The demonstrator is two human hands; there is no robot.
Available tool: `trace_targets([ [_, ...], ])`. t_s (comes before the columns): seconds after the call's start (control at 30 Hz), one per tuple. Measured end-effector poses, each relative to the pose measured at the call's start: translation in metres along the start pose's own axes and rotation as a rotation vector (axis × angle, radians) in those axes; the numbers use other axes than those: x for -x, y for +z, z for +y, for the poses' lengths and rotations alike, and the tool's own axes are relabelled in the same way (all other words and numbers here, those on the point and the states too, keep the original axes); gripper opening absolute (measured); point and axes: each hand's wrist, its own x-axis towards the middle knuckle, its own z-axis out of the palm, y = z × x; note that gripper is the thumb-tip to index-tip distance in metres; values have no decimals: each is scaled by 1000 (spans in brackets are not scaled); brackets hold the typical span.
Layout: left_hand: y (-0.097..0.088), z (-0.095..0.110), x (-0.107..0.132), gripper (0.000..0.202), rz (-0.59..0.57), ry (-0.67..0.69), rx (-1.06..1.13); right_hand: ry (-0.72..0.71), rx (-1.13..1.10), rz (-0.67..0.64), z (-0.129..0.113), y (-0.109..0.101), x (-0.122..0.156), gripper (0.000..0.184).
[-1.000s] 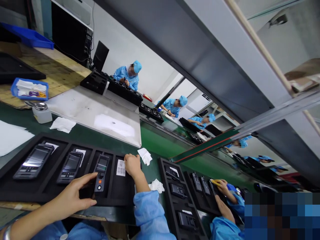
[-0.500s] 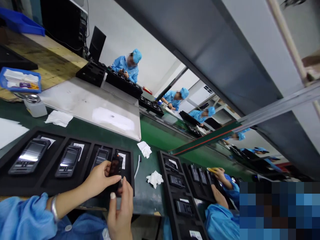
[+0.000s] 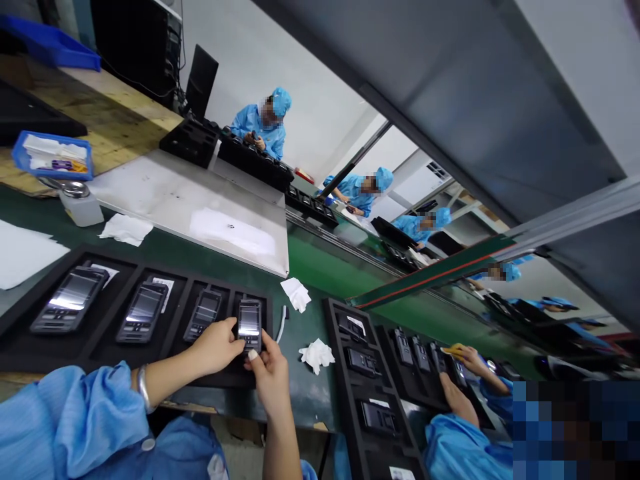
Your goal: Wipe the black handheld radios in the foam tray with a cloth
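Observation:
A black foam tray (image 3: 30, 353) lies in front of me on the green belt, with several handheld devices in its slots. Both my hands hold the rightmost handheld device (image 3: 249, 325), screen up, over the tray's last slot. My left hand (image 3: 216, 347) grips its left side with fingers curled. On the lower right side, my right hand (image 3: 270, 373) pinches it, thumb on the bottom edge. Three other devices (image 3: 141, 311) rest in the slots to the left.
Crumpled white wipes (image 3: 316, 355) lie on the belt (image 3: 325, 273) beside the tray. A second black tray (image 3: 350, 380) sits to the right, where a neighbouring person's hands (image 3: 467, 360) work. A metal plate (image 3: 190, 213), a blue bin (image 3: 53, 155) and a dispenser bottle (image 3: 80, 203) stand beyond. Other people work farther along.
My hands picked a device up from the tray, turned it over so its screen faces up, and lowered it onto the rightmost slot. My view shifted slightly.

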Motion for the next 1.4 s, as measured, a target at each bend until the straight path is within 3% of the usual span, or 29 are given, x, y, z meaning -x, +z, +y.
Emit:
trace_targets([
  [0.13, -2, 10, -5, 31, -44, -16, -57, 139, -93, -23, 12, -1, -11, 64],
  [0.37, -6, 19, -8, 46, -98, -64, -98, 159, -64, 9, 23, 0, -9, 67],
  [0.57, -7, 15, -5, 66, -126, -69, -95, 110, 12, 97, 24, 3, -4, 61],
  [0.8, -14, 7, 12, 73, -72, 11, -53, -110, 169, 282, 18, 9, 8, 37],
  [0.9, -27, -12, 27, 61, -34, 146, -47, -168, 322, 400, 22, -21, 9, 32],
  [1.0, -43, -43, 46, 48, -11, 247, -66, -110, 606, 550, 29, -74, 7, 35],
  [1.13, -54, -87, 63, 38, -26, 247, -52, -26, 704, 561, 36, -129, -1, 36],
  [1.27, -54, -110, 64, 38, -28, 197, 24, -2, 686, 486, 37, -140, -14, 39],
  [1.4, -55, -105, 61, 41, -64, 147, 99, 27, 554, 523, 35, -143, -25, 25],
])
